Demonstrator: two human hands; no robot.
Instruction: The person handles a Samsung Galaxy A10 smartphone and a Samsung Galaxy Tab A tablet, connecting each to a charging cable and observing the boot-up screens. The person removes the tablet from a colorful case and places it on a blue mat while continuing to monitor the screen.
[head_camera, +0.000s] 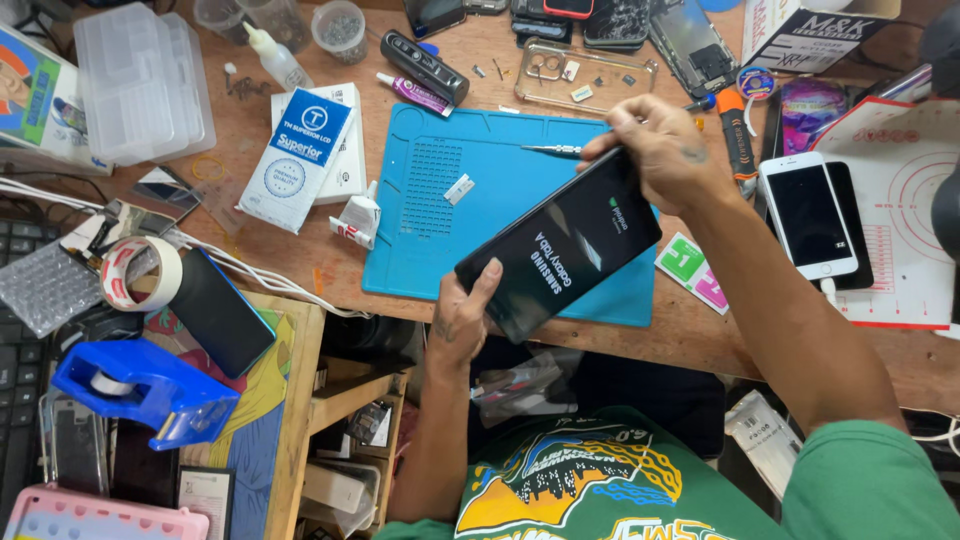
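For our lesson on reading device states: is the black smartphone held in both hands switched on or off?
On. The black smartphone, held between the left hand and right hand, shows lit white lettering and a small green mark on its dark screen.

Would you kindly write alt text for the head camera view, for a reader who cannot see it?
Both hands hold a black smartphone with a lit screen above a blue work mat: the left hand at its near end, the right hand at its far end. Around it, the cluttered wooden bench carries a white phone, a tape roll and a blue tape dispenser.
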